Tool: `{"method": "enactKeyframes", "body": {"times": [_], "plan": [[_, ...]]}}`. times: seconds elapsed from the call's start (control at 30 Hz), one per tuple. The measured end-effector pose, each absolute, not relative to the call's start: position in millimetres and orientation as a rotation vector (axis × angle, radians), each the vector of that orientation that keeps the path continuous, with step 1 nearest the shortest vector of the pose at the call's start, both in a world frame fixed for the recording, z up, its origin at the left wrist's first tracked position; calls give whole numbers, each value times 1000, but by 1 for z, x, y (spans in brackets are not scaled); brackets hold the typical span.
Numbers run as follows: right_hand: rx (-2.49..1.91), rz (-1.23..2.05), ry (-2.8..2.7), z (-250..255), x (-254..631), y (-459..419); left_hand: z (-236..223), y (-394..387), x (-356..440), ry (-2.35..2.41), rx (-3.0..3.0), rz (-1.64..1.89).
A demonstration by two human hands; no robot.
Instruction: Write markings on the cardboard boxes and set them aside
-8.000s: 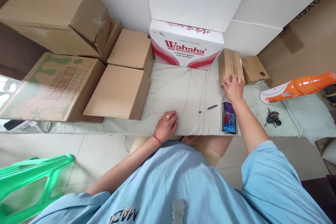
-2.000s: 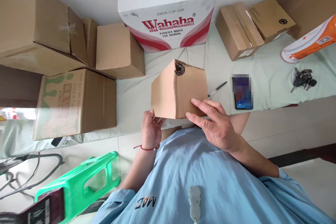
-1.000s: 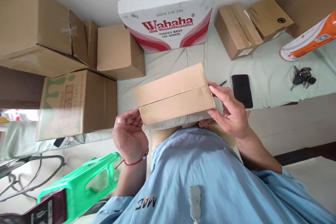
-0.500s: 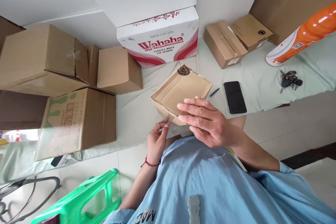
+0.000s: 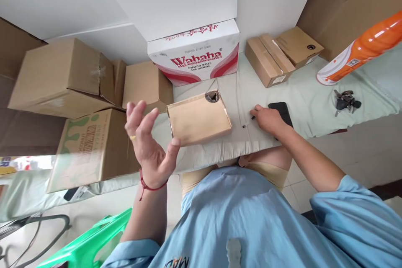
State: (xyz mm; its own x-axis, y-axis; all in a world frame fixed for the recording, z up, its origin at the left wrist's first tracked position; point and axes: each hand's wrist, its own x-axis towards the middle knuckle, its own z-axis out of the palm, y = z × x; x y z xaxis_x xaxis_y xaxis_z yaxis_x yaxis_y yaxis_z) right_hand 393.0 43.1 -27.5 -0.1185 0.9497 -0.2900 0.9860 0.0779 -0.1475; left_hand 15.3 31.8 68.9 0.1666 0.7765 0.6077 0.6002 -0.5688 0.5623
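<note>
Upper centre: a white Wahaha carton (image 5: 196,59) with red print. Left: a green-printed carton (image 5: 82,150) beneath a brown box (image 5: 63,76). Right: an orange-and-white bottle (image 5: 356,52) near keys (image 5: 346,102) (a bunch). Lower left: a green stool (image 5: 84,243).

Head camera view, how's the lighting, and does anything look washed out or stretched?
Head view: soft, fairly even light with faint shadows; pale haze over the green-printed carton; bright glints on the orange bottle, which seems stretched toward the right edge, probably by a wide lens.
</note>
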Motion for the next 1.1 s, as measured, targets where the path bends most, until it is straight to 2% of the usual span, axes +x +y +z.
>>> {"method": "enactKeyframes", "body": {"times": [0.2, 0.37, 0.43, 0.53, 0.57, 0.63, 0.83, 0.97, 1.1], "plan": [[2038, -478, 2302, -14, 393, 53, 94, 44, 52, 1202, 2483, 1230], [2450, -441, 2316, 0, 411, 39, 80, 39, 87, 1298, 2612, 879], [2839, -624, 2390, 7, 415, 30, 76, 36, 92, 1328, 2628, 798], [3310, -1317, 2482, 14, 410, 21, 75, 32, 90, 1327, 2645, 775], [3321, -1521, 2503, 16, 405, 20, 75, 30, 89, 1317, 2649, 776], [3254, -1731, 2563, 18, 391, 18, 76, 26, 87, 1307, 2654, 779], [2952, -1732, 2773, 28, 355, 14, 77, 10, 88, 1330, 2680, 794], [2784, -1884, 2909, 51, 331, 17, 77, 2, 90, 1339, 2760, 787], [2633, -1850, 3017, 78, 304, 22, 78, -1, 90, 1345, 2772, 811]]}}
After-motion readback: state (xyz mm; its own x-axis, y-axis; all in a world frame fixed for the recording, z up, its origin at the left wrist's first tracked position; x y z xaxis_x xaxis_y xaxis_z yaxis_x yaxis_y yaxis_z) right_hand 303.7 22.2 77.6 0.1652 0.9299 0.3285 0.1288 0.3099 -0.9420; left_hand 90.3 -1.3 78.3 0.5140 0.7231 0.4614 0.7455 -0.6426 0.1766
